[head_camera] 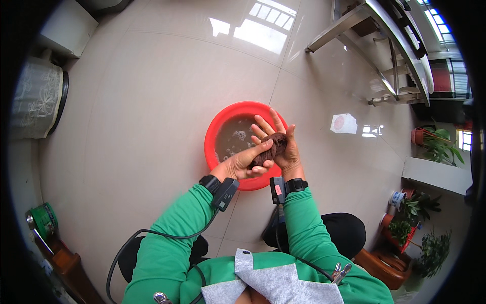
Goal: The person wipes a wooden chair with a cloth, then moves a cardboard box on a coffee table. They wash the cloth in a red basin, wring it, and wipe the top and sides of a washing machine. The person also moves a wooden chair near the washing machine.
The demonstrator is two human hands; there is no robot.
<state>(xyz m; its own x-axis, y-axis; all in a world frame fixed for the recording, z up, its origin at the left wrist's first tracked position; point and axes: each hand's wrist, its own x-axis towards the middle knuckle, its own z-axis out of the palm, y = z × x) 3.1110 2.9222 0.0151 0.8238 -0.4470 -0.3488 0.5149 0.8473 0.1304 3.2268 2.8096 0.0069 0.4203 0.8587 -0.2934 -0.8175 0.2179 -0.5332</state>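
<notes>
A red plastic basin [212, 133] stands on the tiled floor, holding murky water with patches of foam. Over its right part, a bunched dark brown cloth [267, 152] is squeezed between both hands. My left hand [245, 161] closes around the lower left end of the cloth, thumb on top. My right hand [286, 148] lies palm up behind the upper right end, its fingers spread and stretched away from me, with the cloth resting against the palm. The underside of the cloth is hidden by the hands.
A metal-legged piece of furniture [338, 32] stands at the upper right. Potted plants [402, 228] line the right side near a white ledge [434, 176]. At the lower left are a green container [44, 220] and brown wooden furniture [70, 266]. A lace-covered object [38, 98] is at the left.
</notes>
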